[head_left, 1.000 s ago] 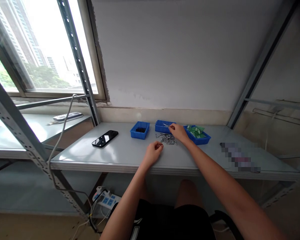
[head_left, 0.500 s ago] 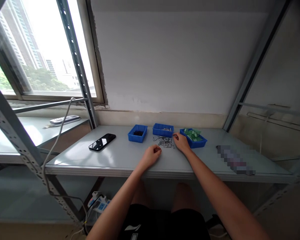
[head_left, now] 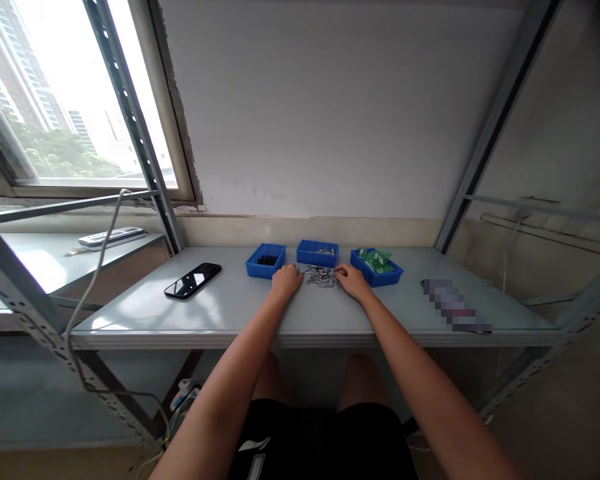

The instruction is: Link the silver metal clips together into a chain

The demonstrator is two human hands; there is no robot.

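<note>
A loose pile of small silvery metal pieces, like screws or pins (head_left: 321, 277), lies on the grey tabletop. At the pile's left edge is my left hand (head_left: 286, 281), its fingers curled together at the tips; what they pinch is too small to make out. My right hand (head_left: 354, 283) rests at the pile's right edge, thumb and finger closed near a metal piece. Behind the pile stands a blue bin (head_left: 317, 253) with a few of the metal pieces. A left blue bin (head_left: 260, 269) holds small black parts; a right one (head_left: 384, 278) holds green packets (head_left: 376, 259).
A black phone (head_left: 193, 281) lies on the left of the table (head_left: 145, 310). A blurred-out flat object (head_left: 453, 305) lies on the right. Metal shelf posts flank the table, and a pale cable (head_left: 97, 267) hangs by the left post. A wall rises behind.
My left hand has moved forward to the left edge of the metal pile, near the left bin. My right hand stays by the pile's right side. The view has shifted slightly.
</note>
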